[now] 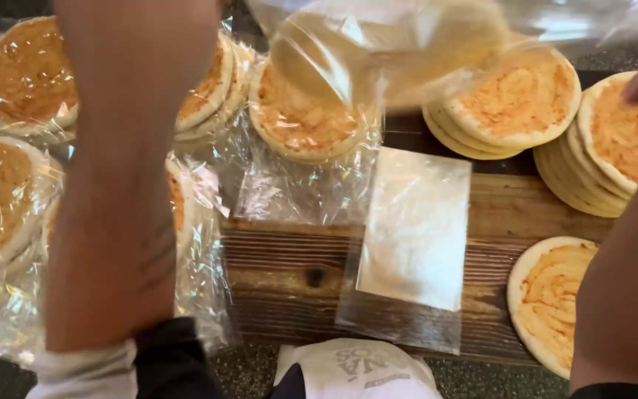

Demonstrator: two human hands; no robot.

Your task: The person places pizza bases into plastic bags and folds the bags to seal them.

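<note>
Hidden: both hands cut off at 12 o'clock; whether their fingers are apart or together cannot be told.
Raised bag (pixel 385 44): blurred, clear plastic around a round flatbread, 12 o'clock.
Flat bag (pixel 415 236): empty, glossy, centre of wooden bench (pixel 289 273).
Stacks (pixel 515 103): bare discs, 2 o'clock.

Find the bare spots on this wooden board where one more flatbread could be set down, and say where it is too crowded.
Bare wood shows on the wooden board between the left forearm and the flat stack of clear bags, and a strip between those bags and the single flatbread. The left side is crowded with bagged flatbreads; the top right holds unwrapped stacks.
</note>
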